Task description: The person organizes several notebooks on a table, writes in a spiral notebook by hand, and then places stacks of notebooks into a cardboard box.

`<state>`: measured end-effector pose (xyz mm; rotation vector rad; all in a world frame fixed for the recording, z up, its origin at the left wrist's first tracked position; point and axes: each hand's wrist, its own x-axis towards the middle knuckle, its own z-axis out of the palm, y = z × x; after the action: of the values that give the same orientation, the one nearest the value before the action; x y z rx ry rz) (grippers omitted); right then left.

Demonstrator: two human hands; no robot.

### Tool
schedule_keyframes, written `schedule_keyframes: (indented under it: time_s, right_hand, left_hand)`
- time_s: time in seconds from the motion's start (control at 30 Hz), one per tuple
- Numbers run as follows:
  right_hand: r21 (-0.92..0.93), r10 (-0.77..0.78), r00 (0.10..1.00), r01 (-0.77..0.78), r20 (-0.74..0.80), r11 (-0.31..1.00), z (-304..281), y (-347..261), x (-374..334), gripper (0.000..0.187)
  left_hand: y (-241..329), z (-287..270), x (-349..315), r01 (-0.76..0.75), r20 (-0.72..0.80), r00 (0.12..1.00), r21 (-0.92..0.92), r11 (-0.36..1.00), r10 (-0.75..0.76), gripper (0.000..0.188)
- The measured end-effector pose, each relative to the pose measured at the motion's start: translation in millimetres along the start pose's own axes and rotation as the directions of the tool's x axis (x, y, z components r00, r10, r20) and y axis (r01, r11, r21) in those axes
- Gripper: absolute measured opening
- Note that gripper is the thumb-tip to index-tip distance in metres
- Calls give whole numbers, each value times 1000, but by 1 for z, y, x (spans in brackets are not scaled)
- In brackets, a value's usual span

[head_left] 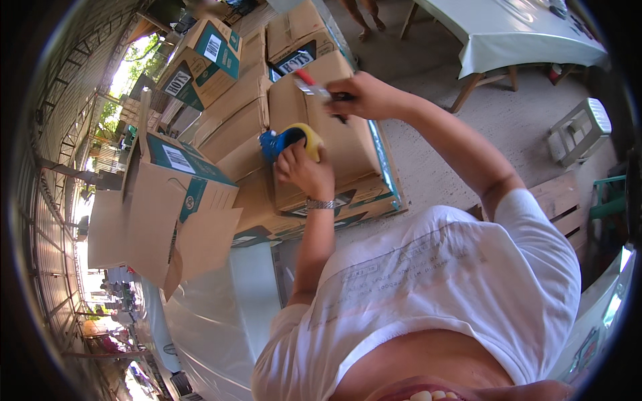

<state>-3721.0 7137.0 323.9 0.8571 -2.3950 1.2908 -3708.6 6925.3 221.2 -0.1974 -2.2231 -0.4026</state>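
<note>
My left hand point(304, 168), with a metal band at the wrist, grips a blue tape dispenser point(271, 143) carrying a yellow-edged roll. The fingers reach into the roll's ring, over the top of a cardboard box point(321, 144). Farther right, my right hand point(364, 97) is closed around a slim handheld tool point(314, 87) with red, silver and black parts. Blur hides its exact kind. It is held above the far right part of the same box, apart from the dispenser.
More brown boxes point(231, 127) stand close together beyond and left. An open box with flaps spread point(150, 217) is at the left. A white-covered table point(495, 40), a pale stool point(580, 130) and a wooden pallet point(552, 197) are on the right. Another person's feet point(371, 30) show at the top.
</note>
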Motion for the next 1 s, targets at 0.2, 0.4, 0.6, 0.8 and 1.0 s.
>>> schedule_keyframes:
  time_s: [0.2, 0.4, 0.6, 0.8, 1.0]
  right_hand:
    - [-306, -42, 943, 149, 330, 940, 54, -13, 107, 27]
    - [-342, 41, 723, 275, 690, 899, 83, 2, 140, 31]
    - [-309, 64, 927, 59, 371, 949, 64, -4, 103, 27]
    - [-452, 234, 912, -62, 336, 890, 72, -14, 84, 25]
    - [-395, 221, 962, -143, 160, 908, 76, -19, 90, 25]
  left_hand:
    - [8, 2, 2, 77, -111, 986, -338, 938, -121, 80]
    - [-4, 1, 4, 173, 24, 983, -463, 869, -182, 86]
    - [-14, 1, 7, 7, 26, 1000, -419, 908, 5, 82]
    - [-6, 5, 9, -11, 61, 997, -472, 882, 46, 85]
    - [-13, 6, 6, 14, 80, 996, -499, 867, 30, 82]
